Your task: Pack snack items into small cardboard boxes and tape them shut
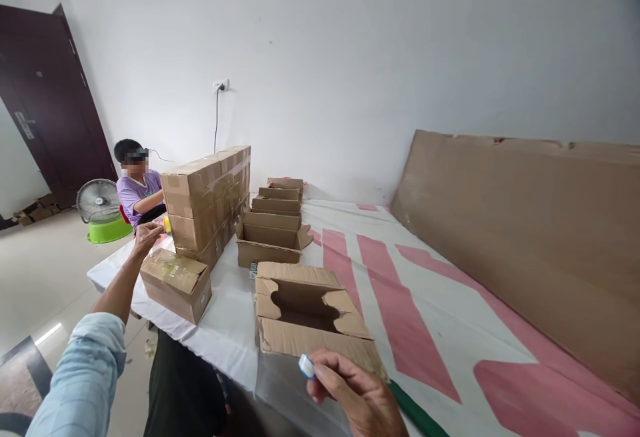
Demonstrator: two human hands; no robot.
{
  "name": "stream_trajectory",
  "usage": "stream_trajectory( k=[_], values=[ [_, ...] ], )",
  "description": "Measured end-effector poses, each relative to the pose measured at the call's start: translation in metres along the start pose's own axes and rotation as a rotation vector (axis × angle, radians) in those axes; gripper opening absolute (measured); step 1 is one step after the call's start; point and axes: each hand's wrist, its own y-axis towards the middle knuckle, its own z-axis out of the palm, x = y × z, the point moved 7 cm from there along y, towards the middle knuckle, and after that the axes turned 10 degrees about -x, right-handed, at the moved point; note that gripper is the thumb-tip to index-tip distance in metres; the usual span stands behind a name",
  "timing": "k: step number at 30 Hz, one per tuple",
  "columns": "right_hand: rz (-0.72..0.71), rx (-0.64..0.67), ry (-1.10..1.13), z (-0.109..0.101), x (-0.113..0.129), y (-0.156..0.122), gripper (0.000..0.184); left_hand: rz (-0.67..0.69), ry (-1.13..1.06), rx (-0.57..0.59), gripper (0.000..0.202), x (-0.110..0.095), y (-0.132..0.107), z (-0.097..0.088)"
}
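My left hand (147, 237) reaches out over the far corner of a taped-shut cardboard box (176, 283) near the table's left edge; its fingers are curled, and whether they hold anything is hidden. My right hand (357, 393) is low in front, pinching a small white and blue object (307, 365) beside an open cardboard box (310, 320) whose flaps stand up.
A stack of sealed boxes (210, 200) stands behind the taped box. Several open boxes (274, 220) line up toward the wall. A large cardboard sheet (525, 237) leans at the right. A seated person (137, 187) works at the far left, near a fan (97, 200). The table cloth (425, 330) is white and pink.
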Motion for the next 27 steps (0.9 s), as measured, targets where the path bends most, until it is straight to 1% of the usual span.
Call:
stream_trajectory(
  k=[4, 7, 11, 18, 27],
  values=[
    [0.008, 0.001, -0.01, 0.001, -0.006, 0.003, 0.047, 0.022, -0.003, 0.066, 0.027, 0.014, 0.013, 0.017],
    [0.026, 0.011, -0.017, 0.002, -0.01, 0.004, 0.048, 0.035, -0.014, 0.105, 0.03, 0.018, 0.016, 0.023],
    [0.041, 0.019, -0.025, 0.004, -0.011, 0.005, 0.049, 0.05, -0.031, 0.133, 0.034, 0.018, 0.015, 0.025],
    [0.034, 0.027, -0.032, 0.006, -0.007, 0.005, 0.047, 0.05, -0.048, 0.143, 0.035, 0.015, 0.012, 0.026],
    [-0.002, 0.041, -0.011, 0.011, 0.003, 0.004, 0.045, 0.057, -0.08, 0.106, 0.032, 0.01, 0.003, 0.029]
  ],
)
